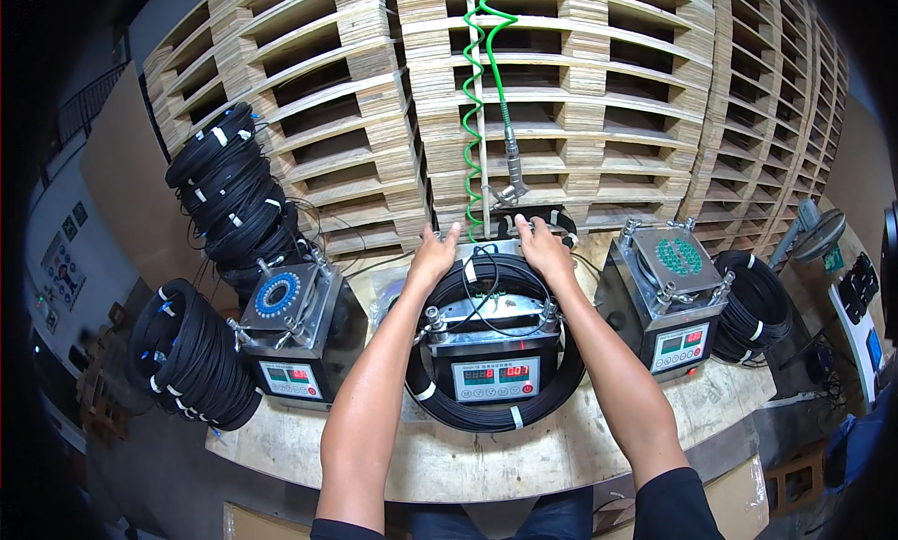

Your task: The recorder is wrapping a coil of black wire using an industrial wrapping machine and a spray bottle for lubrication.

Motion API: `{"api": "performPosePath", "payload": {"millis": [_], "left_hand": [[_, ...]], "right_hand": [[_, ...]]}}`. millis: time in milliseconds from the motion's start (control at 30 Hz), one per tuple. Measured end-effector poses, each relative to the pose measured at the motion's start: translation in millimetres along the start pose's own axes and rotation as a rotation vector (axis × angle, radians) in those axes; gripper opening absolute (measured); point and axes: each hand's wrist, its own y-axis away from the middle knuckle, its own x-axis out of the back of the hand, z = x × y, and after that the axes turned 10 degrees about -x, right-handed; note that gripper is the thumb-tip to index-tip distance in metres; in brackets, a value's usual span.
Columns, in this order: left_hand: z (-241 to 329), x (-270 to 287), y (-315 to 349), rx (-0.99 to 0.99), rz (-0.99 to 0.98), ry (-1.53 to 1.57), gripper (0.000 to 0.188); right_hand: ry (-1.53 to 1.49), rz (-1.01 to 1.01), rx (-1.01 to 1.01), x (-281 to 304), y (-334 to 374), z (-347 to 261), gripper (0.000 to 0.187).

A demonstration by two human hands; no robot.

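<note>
In the middle of the wooden table stands a metal-topped machine with a red-lit display. A coil of black cable rings it, hanging down over its front, and a loose cable loop crosses its top plate. My left hand is at the plate's far left corner, thumb and finger closed about a metal knob. At the far right corner my right hand closes in the same way on another knob. My arms reach along both sides of the coil. Small green pieces show partly under the plate's edge.
Similar machines stand left and right, with blue and green rings of pieces on top. Black cable coils pile up at left; another coil stands at right. A green air hose hangs before stacked pallets.
</note>
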Motion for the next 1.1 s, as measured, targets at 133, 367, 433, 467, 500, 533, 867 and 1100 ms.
{"api": "performPosePath", "payload": {"millis": [133, 367, 433, 467, 500, 533, 867, 1100], "left_hand": [[11.4, 0.9, -0.3, 0.070, -0.071, 0.004, 0.101], [10.1, 0.2, 1.5, 0.092, -0.053, -0.089, 0.097], [6.1, 0.1, 1.6, 0.057, -0.022, -0.072, 0.097], [5.4, 0.2, 2.0, 0.031, -0.017, -0.042, 0.098], [5.1, -0.1, 2.3, 0.005, -0.012, -0.013, 0.099], [5.3, -1.3, 2.5, 0.003, -0.016, -0.011, 0.099], [6.0, -2.7, -0.3, 0.011, -0.046, -0.008, 0.097], [15.8, 4.6, 6.8, 0.084, -0.033, -0.095, 0.093]], "right_hand": [[0.011, 0.018, 0.033, 1.4, -2.7, 4.4, 0.062], [-0.235, 0.014, 0.200, -16.6, -24.0, 19.6, 0.060], [-0.215, -0.004, 0.179, -16.2, -23.6, 19.6, 0.063], [-0.215, -0.003, 0.178, -14.7, -21.9, 18.4, 0.063], [-0.160, 0.003, 0.133, -13.3, -20.2, 17.3, 0.065], [-0.104, 0.011, 0.086, -10.2, -17.5, 16.1, 0.066], [0.006, -0.005, -0.009, -0.3, -10.2, 11.6, 0.065], [-0.240, 0.047, 0.183, -4.8, -15.2, 18.5, 0.063]]}}
